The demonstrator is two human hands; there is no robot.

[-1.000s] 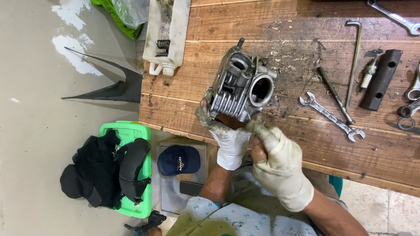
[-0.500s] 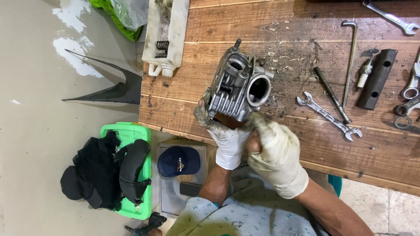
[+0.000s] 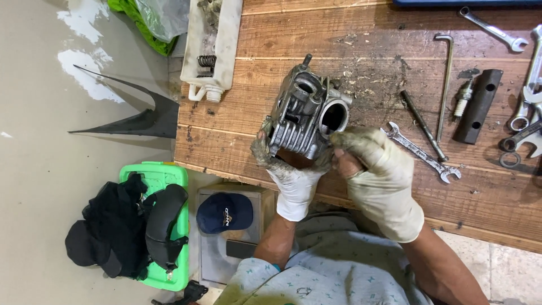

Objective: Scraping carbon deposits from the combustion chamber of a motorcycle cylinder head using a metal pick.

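Note:
A grey finned metal engine cylinder head [image 3: 305,113] is held over the wooden workbench [image 3: 367,34]. My left hand [image 3: 288,175], in a dirty white glove, grips its lower finned end from below. My right hand [image 3: 375,181], also gloved, rests its fingertips on the head's right side beside the round port. Both forearms come up from the bottom of the view.
On the bench lie a double-ended spanner [image 3: 420,152], a dark rod [image 3: 423,125], a bent hex key [image 3: 446,85], a spark plug [image 3: 463,96], a black tube [image 3: 477,106] and more spanners [image 3: 522,121]. A cut white jug [image 3: 212,48] sits at left. A green crate [image 3: 152,226] and navy cap [image 3: 224,212] lie on the floor.
The cylinder head has turned slightly in my hands and my right hand has slid up closer against its side.

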